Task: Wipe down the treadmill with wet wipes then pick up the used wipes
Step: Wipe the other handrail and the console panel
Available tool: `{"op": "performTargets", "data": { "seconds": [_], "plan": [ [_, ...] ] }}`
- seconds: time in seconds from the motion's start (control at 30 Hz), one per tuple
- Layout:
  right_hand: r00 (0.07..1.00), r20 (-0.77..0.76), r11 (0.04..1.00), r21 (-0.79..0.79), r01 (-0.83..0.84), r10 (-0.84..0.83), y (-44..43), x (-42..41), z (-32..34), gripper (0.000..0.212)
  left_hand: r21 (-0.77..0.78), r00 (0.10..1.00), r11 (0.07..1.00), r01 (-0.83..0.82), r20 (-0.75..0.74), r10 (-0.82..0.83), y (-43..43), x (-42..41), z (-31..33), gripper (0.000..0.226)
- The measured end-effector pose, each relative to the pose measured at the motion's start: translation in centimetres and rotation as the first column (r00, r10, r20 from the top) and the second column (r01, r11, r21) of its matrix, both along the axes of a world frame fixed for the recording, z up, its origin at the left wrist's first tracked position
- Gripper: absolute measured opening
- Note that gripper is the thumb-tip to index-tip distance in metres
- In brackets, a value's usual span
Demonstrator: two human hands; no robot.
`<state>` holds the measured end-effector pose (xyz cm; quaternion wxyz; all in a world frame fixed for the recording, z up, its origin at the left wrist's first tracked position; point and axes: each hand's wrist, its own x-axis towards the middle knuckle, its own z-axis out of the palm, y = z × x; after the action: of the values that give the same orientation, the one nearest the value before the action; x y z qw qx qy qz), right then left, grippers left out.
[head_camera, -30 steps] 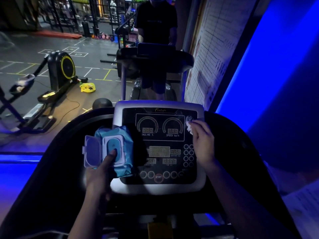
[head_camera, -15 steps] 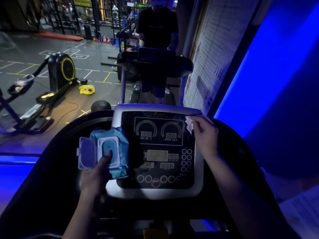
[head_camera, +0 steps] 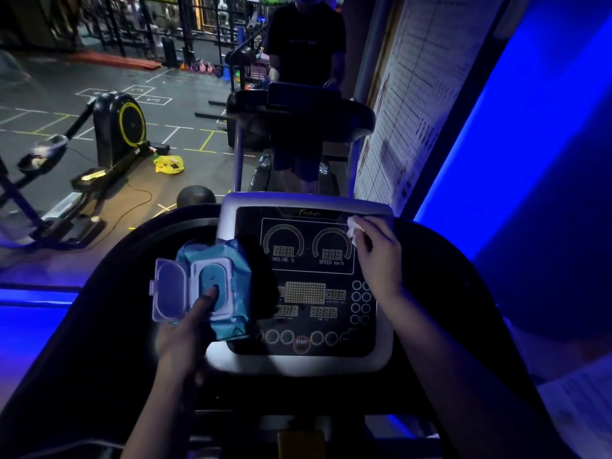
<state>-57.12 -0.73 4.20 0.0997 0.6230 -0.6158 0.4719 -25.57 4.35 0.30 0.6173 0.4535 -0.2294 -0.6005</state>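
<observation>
- Both hands are busy. The left hand (head_camera: 180, 339) grips a blue pack of wet wipes (head_camera: 236, 273) from below, with its thumb (head_camera: 208, 299) laid on the oval dispensing opening. Its other fingers are hidden under the pack.
- The pack's clear flip lid (head_camera: 167, 289) is swung open to the left.
- The pack is held over the left edge of the treadmill console (head_camera: 304, 293) and covers part of its dark panel.
- The right hand (head_camera: 377, 263) pinches a crumpled white wet wipe (head_camera: 353, 228) in curled fingers. It presses the wipe against the console's upper right corner, just beside the SPEED gauge (head_camera: 331, 250).
- A red START button (head_camera: 301, 342) sits low on the panel among round keys, and a silver frame (head_camera: 227, 226) borders the panel.
- A dark curved handrail housing (head_camera: 99, 309) wraps around the console on both sides.
- Beyond the console, a dark medicine ball (head_camera: 195, 197) lies on the gym floor (head_camera: 49, 104).
- Farther off, a yellow bag (head_camera: 169, 164) lies near the base of an exercise machine (head_camera: 124, 125) with a yellow-rimmed wheel.
- Straight ahead stands a second treadmill (head_camera: 298, 117) with a person (head_camera: 304, 44) in a dark T-shirt on it.
- A gridded wall chart (head_camera: 420, 77) runs along the right, next to a blue-lit wall (head_camera: 530, 160).
- Far back, a row of kettlebells (head_camera: 202, 67) is dim and blurred.
</observation>
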Motion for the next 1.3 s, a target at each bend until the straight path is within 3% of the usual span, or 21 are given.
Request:
{"op": "performTargets", "data": {
  "seconds": [0.23,0.4,0.5,0.6,0.77,0.83,0.93,1.07,1.13,1.2,1.3],
  "plan": [
    [0.993,-0.006,0.991,0.067,-0.114,0.115,1.2,1.6,-0.2,0.026,0.001,0.998,0.998,0.066,0.022,-0.066,0.4,0.4,0.6,0.041],
    [0.981,0.186,0.999,0.006,0.048,-0.048,0.2,-0.8,1.4,0.02,-0.037,0.998,0.997,0.066,0.003,-0.066,1.2,0.4,2.2,0.042],
    [0.98,0.176,0.993,0.083,0.08,-0.093,-0.7,-0.5,2.0,0.023,-0.046,0.999,0.998,0.051,0.008,-0.05,1.3,0.8,2.6,0.039],
    [0.995,0.09,0.992,0.118,-0.049,0.039,-1.2,1.5,1.8,0.024,-0.045,0.999,0.998,0.044,0.003,-0.043,0.8,1.3,2.4,0.026],
    [0.965,-0.032,0.931,0.273,-0.241,0.259,-1.5,2.9,2.7,0.026,-0.059,0.999,0.997,0.05,0.013,-0.05,0.8,1.6,2.3,0.033],
    [0.983,-0.011,0.952,0.252,-0.177,0.185,-1.0,2.1,3.5,0.024,-0.067,0.999,0.997,0.045,0.019,-0.043,0.9,1.9,2.1,0.03],
    [0.993,0.064,0.986,0.141,0.086,-0.095,-1.6,0.1,4.5,0.017,-0.048,0.998,0.998,0.042,0.037,-0.041,1.0,2.4,2.1,0.029],
    [0.991,0.033,0.97,0.213,0.121,-0.131,-2.8,1.1,3.4,0.019,-0.038,0.999,0.999,0.021,0.044,-0.02,1.0,2.5,2.3,0.026],
    [0.996,0.028,0.98,0.18,0.079,-0.085,-2.5,2.5,2.7,0.02,-0.041,0.999,0.999,0.017,0.049,-0.015,1.0,2.5,2.5,0.031],
    [0.997,0.009,0.985,0.157,-0.071,0.071,-2.3,3.8,2.0,0.021,-0.04,0.998,0.999,0.016,0.064,-0.014,1.0,2.5,2.5,0.036],
    [0.95,0.003,0.912,0.277,-0.301,0.313,-1.7,5.1,1.6,0.02,-0.031,0.998,0.999,0.012,0.064,-0.01,0.9,2.7,2.4,0.038]
  ]
}}
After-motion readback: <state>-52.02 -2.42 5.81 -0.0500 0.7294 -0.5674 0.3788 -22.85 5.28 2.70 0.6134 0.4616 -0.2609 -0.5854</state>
